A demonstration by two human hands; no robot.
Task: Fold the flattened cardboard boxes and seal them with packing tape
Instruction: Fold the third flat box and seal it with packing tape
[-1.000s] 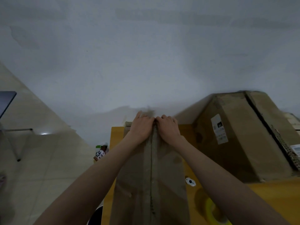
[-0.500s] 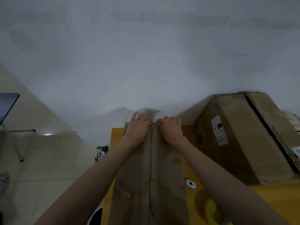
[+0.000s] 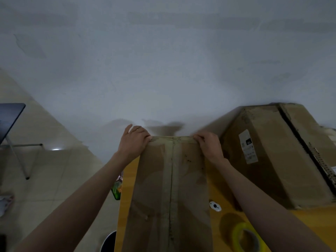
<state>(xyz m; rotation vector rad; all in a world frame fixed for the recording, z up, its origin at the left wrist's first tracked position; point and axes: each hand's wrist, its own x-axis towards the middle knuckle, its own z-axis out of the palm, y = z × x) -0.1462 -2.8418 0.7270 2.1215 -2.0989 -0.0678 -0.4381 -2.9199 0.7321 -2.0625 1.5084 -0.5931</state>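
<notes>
With the taped seam running up frame centre, cardboard box [image 3: 171, 188] standing on yellow table [image 3: 309, 224]. Since 0.5 s ago, slid apart to its 2 far corners: left hand [image 3: 133, 142], right hand [image 3: 208, 144], fingers curled over the edge, pressing tape down. Seal likely near done. Tape roll [image 3: 245, 237] idle, lower right.

Cardboard box [image 3: 171, 193] upright on yellow table [image 3: 309, 220], taped along its centre seam. Left hand [image 3: 133, 142] on box's far left corner, fingers over the edge; right hand [image 3: 209, 144] gripping far right corner. Right of box: white disc [image 3: 215, 206], yellow tape roll [image 3: 245, 237], larger labelled carton [image 3: 276, 155].
</notes>
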